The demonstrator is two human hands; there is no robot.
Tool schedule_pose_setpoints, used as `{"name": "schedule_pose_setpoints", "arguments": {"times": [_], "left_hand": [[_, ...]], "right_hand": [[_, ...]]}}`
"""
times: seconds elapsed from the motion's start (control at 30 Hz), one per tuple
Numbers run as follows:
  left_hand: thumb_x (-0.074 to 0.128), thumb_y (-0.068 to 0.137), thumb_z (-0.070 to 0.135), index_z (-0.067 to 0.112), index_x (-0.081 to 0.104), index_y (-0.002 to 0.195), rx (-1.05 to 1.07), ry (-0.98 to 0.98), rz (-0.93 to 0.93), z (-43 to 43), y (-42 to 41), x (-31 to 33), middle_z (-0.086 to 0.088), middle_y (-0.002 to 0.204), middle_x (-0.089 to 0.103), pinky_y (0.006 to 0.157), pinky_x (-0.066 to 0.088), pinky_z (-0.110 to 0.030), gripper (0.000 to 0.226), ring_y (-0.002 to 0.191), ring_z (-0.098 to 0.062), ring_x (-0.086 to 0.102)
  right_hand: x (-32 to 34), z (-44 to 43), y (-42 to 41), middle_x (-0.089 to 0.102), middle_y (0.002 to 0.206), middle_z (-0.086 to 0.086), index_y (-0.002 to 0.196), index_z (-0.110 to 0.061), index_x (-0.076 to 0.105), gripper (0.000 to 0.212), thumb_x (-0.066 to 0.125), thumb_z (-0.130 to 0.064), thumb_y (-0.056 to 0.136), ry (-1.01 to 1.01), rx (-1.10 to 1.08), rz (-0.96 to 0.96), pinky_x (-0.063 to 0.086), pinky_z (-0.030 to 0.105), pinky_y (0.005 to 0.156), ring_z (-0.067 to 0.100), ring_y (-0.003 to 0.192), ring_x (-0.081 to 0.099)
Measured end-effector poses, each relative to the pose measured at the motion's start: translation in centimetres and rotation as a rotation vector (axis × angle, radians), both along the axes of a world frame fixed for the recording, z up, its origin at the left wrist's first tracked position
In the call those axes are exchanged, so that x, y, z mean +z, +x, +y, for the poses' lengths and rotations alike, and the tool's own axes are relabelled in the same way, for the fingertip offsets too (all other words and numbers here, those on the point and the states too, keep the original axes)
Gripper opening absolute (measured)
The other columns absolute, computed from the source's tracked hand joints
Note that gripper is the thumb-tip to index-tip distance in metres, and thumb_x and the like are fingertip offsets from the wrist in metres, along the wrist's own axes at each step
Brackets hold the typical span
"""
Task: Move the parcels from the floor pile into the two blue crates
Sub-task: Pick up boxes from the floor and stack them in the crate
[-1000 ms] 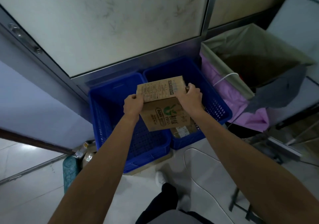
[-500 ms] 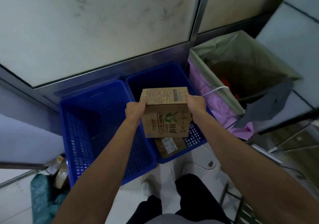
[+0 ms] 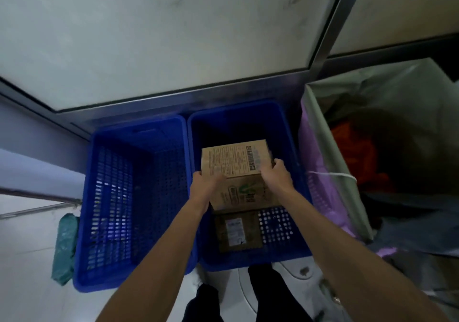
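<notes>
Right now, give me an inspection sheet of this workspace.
Surface: pale tiled floor.
Job's things: cardboard box held at the right blue crate's opening; labelled parcel lies inside that crate, nearer the person; left blue crate shows no parcel; teal bag on the floor beside it.
Clutter: lined bin right of the crates, orange items inside.
Grips: left hand and right hand each hold a side of the box.
Cables: white cord across the bin's liner.
Surroundings: metal-framed frosted panel behind the crates.

Both hands, left hand (image 3: 204, 189) and right hand (image 3: 276, 178), grip a cardboard box (image 3: 236, 172) inside the right blue crate (image 3: 295, 148).
</notes>
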State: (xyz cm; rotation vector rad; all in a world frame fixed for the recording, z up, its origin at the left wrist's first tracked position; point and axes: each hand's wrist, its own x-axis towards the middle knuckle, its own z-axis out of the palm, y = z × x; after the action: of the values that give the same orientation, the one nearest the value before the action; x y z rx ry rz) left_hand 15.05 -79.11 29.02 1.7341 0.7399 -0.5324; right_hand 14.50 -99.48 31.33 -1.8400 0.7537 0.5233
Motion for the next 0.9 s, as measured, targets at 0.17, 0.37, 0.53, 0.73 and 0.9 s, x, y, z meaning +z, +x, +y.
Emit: {"name": "schedule_pose_setpoints", "arguments": {"times": [0.17, 0.37, 0.53, 0.73, 0.9], "left_hand": [[0.090, 0.068, 0.028, 0.021, 0.067, 0.119, -0.020, -0.079, -0.003, -0.7, 1.5, -1.7, 0.001, 0.111, 0.073, 0.065, 0.057, -0.021, 0.056, 0.101, -0.013, 0.068], [0.082, 0.079, 0.013, 0.016, 0.059, 0.110, 0.159, -0.107, 0.017, -1.1, 3.7, -3.8, 0.000, 0.096, 0.067, 0.060, 0.055, -0.019, 0.038, 0.085, -0.009, 0.063], [0.084, 0.077, 0.025, 0.012, 0.044, 0.139, 0.266, -0.202, 0.041, -1.8, 6.7, -6.4, -0.005, 0.117, 0.064, 0.081, 0.061, -0.038, 0.075, 0.099, -0.019, 0.066], [0.076, 0.083, 0.014, 0.029, 0.008, 0.159, 0.331, -0.317, 0.037, -1.6, 10.7, -11.3, -0.009, 0.144, 0.043, 0.090, 0.058, -0.046, 0.103, 0.107, -0.026, 0.064], [0.068, 0.081, 0.009, 0.032, 0.017, 0.157, 0.342, -0.276, 0.053, -0.6, 13.2, -16.1, -0.010, 0.137, 0.046, 0.083, 0.061, -0.046, 0.095, 0.099, -0.026, 0.066]], "right_hand": [[-0.5, -1.0, 2.9, 0.058, 0.131, 0.003, 0.141, -0.017, 0.043, 0.047, 0.056, -0.028, 0.097, -0.027, 0.077, -0.081, 0.047, 0.032, 0.084, 0.017, 0.103, 0.055], [-0.3, -1.0, 9.0, 0.050, 0.136, 0.000, 0.146, -0.023, 0.044, 0.050, 0.050, -0.031, 0.096, -0.100, 0.291, -0.247, 0.049, 0.036, 0.093, 0.019, 0.118, 0.053], [-1.7, 0.3, 13.7, 0.041, 0.138, 0.004, 0.148, -0.036, 0.038, 0.055, 0.048, -0.040, 0.094, -0.252, 0.480, -0.357, 0.045, 0.046, 0.104, 0.024, 0.125, 0.045], [-6.0, 1.8, 18.0, 0.038, 0.141, 0.007, 0.150, -0.039, 0.032, 0.060, 0.048, -0.047, 0.093, -0.448, 0.655, -0.424, 0.036, 0.045, 0.108, 0.029, 0.131, 0.037], [-9.8, 3.0, 18.1, 0.038, 0.140, 0.007, 0.153, -0.036, 0.027, 0.067, 0.052, -0.044, 0.092, -0.520, 0.733, -0.508, 0.035, 0.045, 0.110, 0.028, 0.130, 0.035]]}}
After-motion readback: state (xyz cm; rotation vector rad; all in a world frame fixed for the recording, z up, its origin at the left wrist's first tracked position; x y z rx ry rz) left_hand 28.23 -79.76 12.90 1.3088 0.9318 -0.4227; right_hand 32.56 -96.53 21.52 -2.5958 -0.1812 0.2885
